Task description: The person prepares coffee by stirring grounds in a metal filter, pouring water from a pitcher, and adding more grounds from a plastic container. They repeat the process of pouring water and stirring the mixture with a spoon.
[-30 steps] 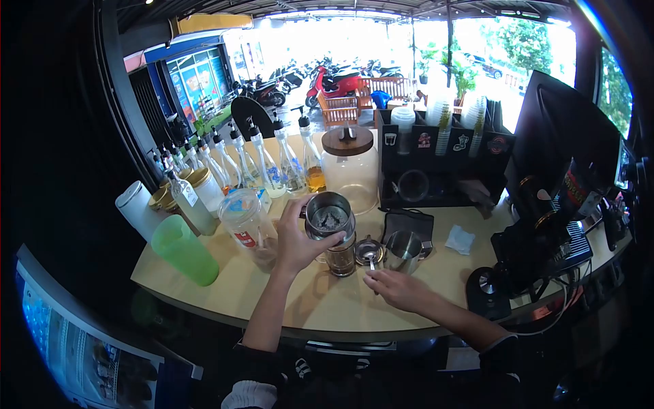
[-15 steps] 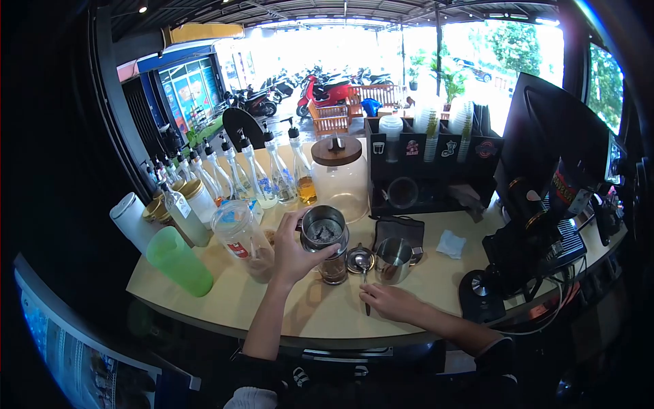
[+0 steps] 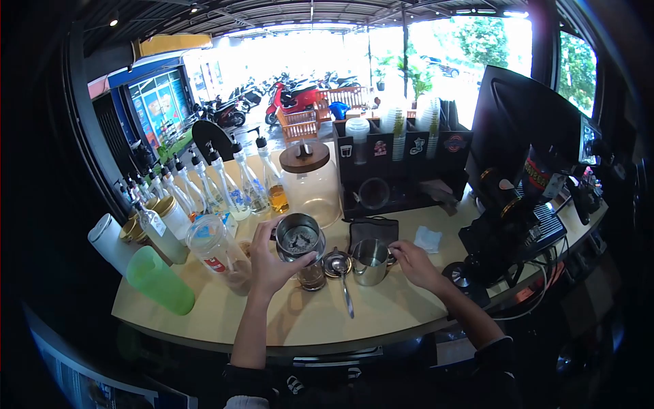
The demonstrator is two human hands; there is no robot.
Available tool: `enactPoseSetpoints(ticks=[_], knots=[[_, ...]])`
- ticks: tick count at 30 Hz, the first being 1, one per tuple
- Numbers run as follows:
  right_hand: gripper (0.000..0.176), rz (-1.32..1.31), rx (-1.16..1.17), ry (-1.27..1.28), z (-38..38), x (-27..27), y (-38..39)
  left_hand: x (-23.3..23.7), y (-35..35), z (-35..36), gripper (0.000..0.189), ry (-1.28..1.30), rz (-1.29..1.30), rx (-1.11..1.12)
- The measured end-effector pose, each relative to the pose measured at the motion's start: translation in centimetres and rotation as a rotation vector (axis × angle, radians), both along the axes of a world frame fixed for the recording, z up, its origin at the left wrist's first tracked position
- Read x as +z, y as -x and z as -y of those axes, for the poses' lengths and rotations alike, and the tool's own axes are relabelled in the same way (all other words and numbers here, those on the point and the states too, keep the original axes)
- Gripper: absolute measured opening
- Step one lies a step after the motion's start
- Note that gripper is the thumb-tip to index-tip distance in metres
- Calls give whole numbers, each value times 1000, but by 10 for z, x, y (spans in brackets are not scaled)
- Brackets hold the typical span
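My left hand (image 3: 270, 262) is wrapped round a shiny metal cup (image 3: 300, 235) that looks like a coffee drip filter, with dark specks inside. Below it stands a clear glass (image 3: 313, 278) with brown contents, partly hidden by the cup and my fingers. To the right, my right hand (image 3: 414, 264) has its fingers closed at the handle of a steel milk pitcher (image 3: 370, 267), which stands upright on the counter. Between glass and pitcher lies a small round metal dish (image 3: 334, 262), with a spoon (image 3: 347, 293) resting across it, its handle towards me.
On the left are a green tumbler (image 3: 160, 281), a clear plastic jug (image 3: 212, 249) and several pump bottles (image 3: 238, 191). Behind stand a wooden-lidded glass jar (image 3: 310, 194) and a black cup organiser (image 3: 409, 157). Black machinery (image 3: 494, 238) and a white cloth (image 3: 428, 239) are on the right.
My right hand has let go of the spoon, which now lies on the dish, and moved right to the pitcher's handle. My left hand still holds the metal cup. The whole view has shifted.
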State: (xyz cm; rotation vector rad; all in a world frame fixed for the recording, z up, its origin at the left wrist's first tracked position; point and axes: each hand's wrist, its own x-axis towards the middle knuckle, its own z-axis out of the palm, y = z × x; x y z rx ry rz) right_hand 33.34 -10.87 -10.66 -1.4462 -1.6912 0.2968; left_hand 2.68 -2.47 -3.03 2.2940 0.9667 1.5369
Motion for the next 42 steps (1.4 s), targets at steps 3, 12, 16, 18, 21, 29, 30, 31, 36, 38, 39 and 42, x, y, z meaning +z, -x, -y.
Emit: enactPoseSetpoints(ticks=[3, 12, 16, 18, 21, 29, 30, 31, 36, 38, 39, 42], knots=[[18, -91, 31, 93, -7, -24, -5, -1, 0, 0, 71, 4, 0, -6], [16, -608, 158, 58, -12, -44, 7, 2, 10, 2, 71, 19, -9, -8], [15, -534, 116, -28, -13, -8, 13, 2, 14, 0, 73, 4, -16, -25], [16, -508, 133, -81, -19, 11, 14, 3, 17, -1, 74, 3, -22, -47], [16, -575, 155, -74, -21, 53, 28, 3, 18, -1, 75, 2, -3, -69], [15, -404, 337, -256, -39, 132, 63, 5, 21, 0, 77, 41, -39, -27], [16, -342, 296, -212, -35, 144, 69, 5, 21, 0, 79, 24, -51, -11], [17, -279, 253, -169, -33, 153, 74, 5, 20, 0, 79, 27, -50, -9], [16, -209, 273, -128, -55, 158, 77, 3, 19, 1, 80, 43, -138, 55], [16, -104, 233, -170, -51, 169, 88, 4, 18, 2, 80, 74, -135, 59], [16, -104, 232, -169, -52, 170, 90, 5, 18, 3, 79, 103, -132, 64], [17, -41, 219, -167, -55, 172, 93, 5, 18, 2, 79, 113, -138, 68]])
